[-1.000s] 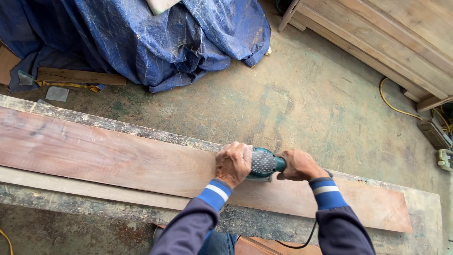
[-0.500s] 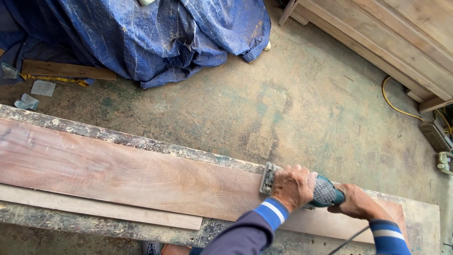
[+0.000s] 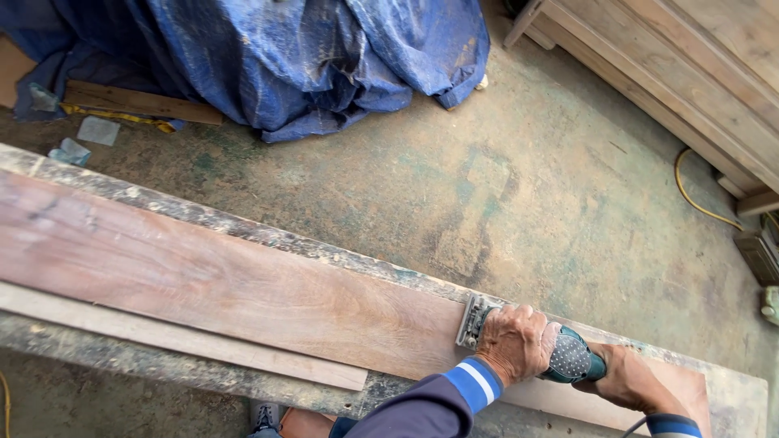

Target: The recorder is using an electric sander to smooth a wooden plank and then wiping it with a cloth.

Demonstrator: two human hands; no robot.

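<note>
- Two hands are doing all the work here, and compared with a second ago the whole grip has been sliding rightward along the reddish board [image 3: 227, 284], from around the middle to near its right end. In the last half second it has barely been creeping on, so I'd guess this stroke is running out of board.
- Looking left first: a thin pale strip [image 3: 178, 345] is lying just beside the board's near edge on the dusty table [image 3: 122, 195], not in the sanding path.
- Behind the table, a blue tarp [image 3: 308, 57] is sitting heaped on the concrete floor [image 3: 519, 186], with a plank [image 3: 138, 101] and a few paper-like scraps [image 3: 97, 130] near its left edge. All well apart from the tool.
- Left hand [image 3: 513, 344] is curled down over the front of the teal sander [image 3: 560, 357], fingers wrapped tight, pressing it flat onto the board; the metal base plate is peeking out just left of the knuckles.
- Right hand [image 3: 629, 380] is closed around the sander's rear handle, right by the board's end.
- Sander's power cord [image 3: 637, 423] is trailing off near that wrist, so it could snag.
- Far right, a yellow cable [image 3: 690, 199] is snaking on the floor beside stacked timber [image 3: 690, 73], out of the way.
</note>
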